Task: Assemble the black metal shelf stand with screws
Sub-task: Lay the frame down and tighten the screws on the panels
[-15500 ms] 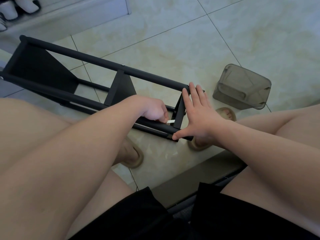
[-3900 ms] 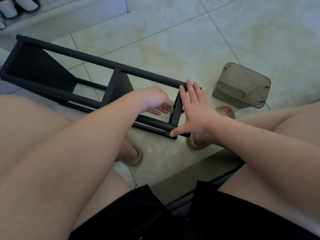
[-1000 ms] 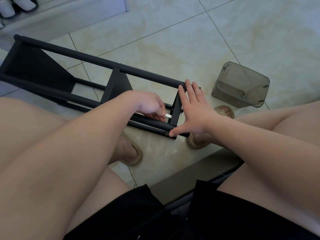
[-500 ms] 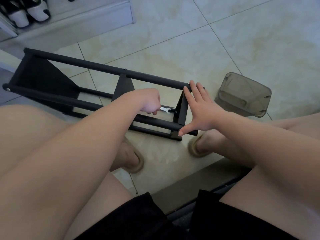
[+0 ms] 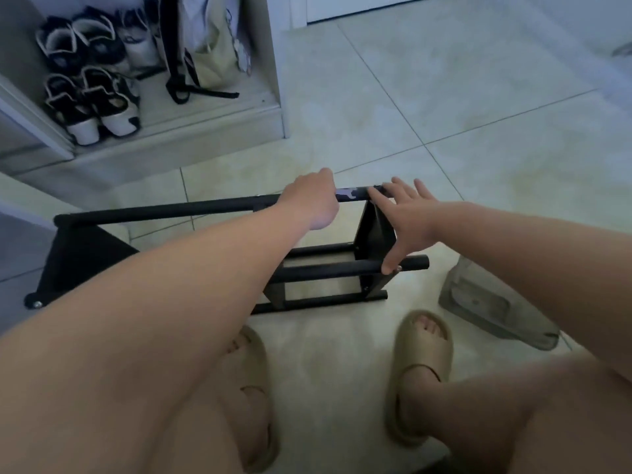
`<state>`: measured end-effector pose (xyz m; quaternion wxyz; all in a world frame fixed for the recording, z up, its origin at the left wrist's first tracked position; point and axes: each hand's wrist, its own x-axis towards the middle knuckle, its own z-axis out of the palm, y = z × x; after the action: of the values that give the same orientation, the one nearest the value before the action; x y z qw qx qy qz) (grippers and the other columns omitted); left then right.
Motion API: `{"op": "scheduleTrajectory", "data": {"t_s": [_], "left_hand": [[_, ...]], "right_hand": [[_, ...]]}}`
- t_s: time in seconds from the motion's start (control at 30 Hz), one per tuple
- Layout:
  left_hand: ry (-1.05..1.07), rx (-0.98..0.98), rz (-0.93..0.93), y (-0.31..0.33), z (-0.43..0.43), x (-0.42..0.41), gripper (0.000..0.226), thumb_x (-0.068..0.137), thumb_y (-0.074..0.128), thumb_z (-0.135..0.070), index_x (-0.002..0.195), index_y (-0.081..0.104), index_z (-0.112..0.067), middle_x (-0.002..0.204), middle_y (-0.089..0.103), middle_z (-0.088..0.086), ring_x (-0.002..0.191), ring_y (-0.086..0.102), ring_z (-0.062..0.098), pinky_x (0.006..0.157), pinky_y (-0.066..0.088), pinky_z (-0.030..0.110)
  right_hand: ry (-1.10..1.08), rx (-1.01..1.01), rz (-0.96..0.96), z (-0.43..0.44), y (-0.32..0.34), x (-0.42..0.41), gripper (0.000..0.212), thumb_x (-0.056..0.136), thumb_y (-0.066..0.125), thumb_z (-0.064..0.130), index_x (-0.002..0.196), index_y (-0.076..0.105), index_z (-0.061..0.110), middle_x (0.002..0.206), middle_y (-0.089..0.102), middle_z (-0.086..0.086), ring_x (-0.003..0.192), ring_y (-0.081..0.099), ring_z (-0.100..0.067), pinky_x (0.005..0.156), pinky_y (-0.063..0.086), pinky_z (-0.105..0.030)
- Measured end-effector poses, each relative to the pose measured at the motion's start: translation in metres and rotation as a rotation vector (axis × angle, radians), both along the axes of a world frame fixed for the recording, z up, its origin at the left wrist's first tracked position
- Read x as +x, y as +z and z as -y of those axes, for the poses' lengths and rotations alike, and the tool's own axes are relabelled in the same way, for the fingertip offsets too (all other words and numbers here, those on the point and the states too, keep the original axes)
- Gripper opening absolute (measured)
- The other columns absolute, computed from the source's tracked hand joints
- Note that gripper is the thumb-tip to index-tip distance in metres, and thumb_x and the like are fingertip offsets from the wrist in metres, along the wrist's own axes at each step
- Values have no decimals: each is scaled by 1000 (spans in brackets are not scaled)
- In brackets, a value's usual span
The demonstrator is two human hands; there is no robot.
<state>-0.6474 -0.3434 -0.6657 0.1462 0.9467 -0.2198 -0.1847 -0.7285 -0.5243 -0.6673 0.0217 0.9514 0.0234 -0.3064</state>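
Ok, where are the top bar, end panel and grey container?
top bar [image 5: 171, 211], head view, bare middle.
end panel [image 5: 372, 241], head view, its flat face.
grey container [image 5: 485, 302], head view, its side wall.

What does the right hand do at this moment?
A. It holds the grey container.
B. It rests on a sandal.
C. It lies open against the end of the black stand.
C: the right hand lies open, fingers spread, on the end of the black stand; the grey container sits apart.
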Motion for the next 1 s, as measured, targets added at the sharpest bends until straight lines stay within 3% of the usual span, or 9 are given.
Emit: {"op": "scheduleTrajectory", "data": {"t_s": [0.13, 0.23, 0.3, 0.43, 0.53, 0.67, 0.77, 0.9, 1.0], "left_hand": [[82, -7, -56, -17, 1, 48, 10, 99, 38, -13, 106, 45, -10, 96, 55, 10, 86, 53, 32, 65, 35, 37], [107, 20, -113, -38, -10, 70, 14, 99, 38, -14, 110, 46, -9, 102, 65, 12, 91, 59, 33, 74, 48, 42], [109, 43, -104, -50, -14, 78, 12, 98, 41, -14, 108, 46, -11, 99, 69, 8, 90, 61, 32, 78, 51, 45], [97, 35, -33, -60, -12, 81, 6, 98, 42, -13, 103, 44, -14, 94, 62, 7, 82, 58, 30, 61, 36, 38], [123, -41, 37, -51, -18, 72, 9, 101, 32, -17, 101, 42, -17, 86, 60, 5, 77, 56, 30, 57, 33, 38], [117, -98, 166, -29, -30, 62, 6, 102, 33, -14, 101, 38, -16, 76, 56, 6, 65, 53, 28, 53, 32, 37], [103, -102, 241, -18, -42, 51, 6, 103, 33, -13, 99, 35, -17, 69, 53, 5, 60, 50, 26, 51, 23, 36], [76, -59, 209, -21, -60, 32, 9, 101, 34, -9, 99, 35, -17, 68, 53, 1, 60, 48, 23, 63, 26, 38], [89, -58, 114, -32, -70, 21, 11, 101, 34, -8, 100, 38, -18, 73, 55, 1, 66, 49, 23, 74, 30, 38]], "right_hand": [[-76, 166, 85, 12, -8, 42, 128, 73, 66, 79, 162, -4, 20, 167, 7, -5, 154, 9, -28, 126, 2, -45], [-105, 219, 194, 23, -20, 57, 92, 92, 62, 58, 162, 14, 22, 163, 24, -4, 148, 24, -27, 120, 23, -40], [-153, 255, 202, 24, -29, 63, 84, 94, 63, 51, 161, 19, 25, 159, 31, -3, 147, 24, -25, 116, 33, -43], [-180, 226, 243, 19, -35, 65, 75, 91, 65, 52, 154, 31, 30, 146, 41, 1, 139, 31, -23, 101, 46, -46], [-148, 201, 296, 17, -29, 61, 72, 90, 65, 56, 150, 35, 29, 141, 43, 1, 134, 34, -23, 95, 50, -45], [-112, 178, 463, 7, -13, 54, 74, 86, 67, 62, 145, 42, 26, 135, 47, 0, 128, 40, -25, 89, 47, -40], [-90, 187, 515, -3, -4, 43, 71, 88, 64, 62, 146, 43, 26, 135, 47, 1, 128, 40, -25, 88, 48, -39], [-56, 258, 429, -10, -5, 24, 54, 100, 58, 39, 150, 39, 28, 137, 45, 2, 127, 41, -24, 90, 50, -42], [-42, 288, 368, -13, -16, 14, 41, 103, 56, 26, 143, 48, 24, 131, 49, 0, 121, 47, -25, 90, 48, -41]]}}
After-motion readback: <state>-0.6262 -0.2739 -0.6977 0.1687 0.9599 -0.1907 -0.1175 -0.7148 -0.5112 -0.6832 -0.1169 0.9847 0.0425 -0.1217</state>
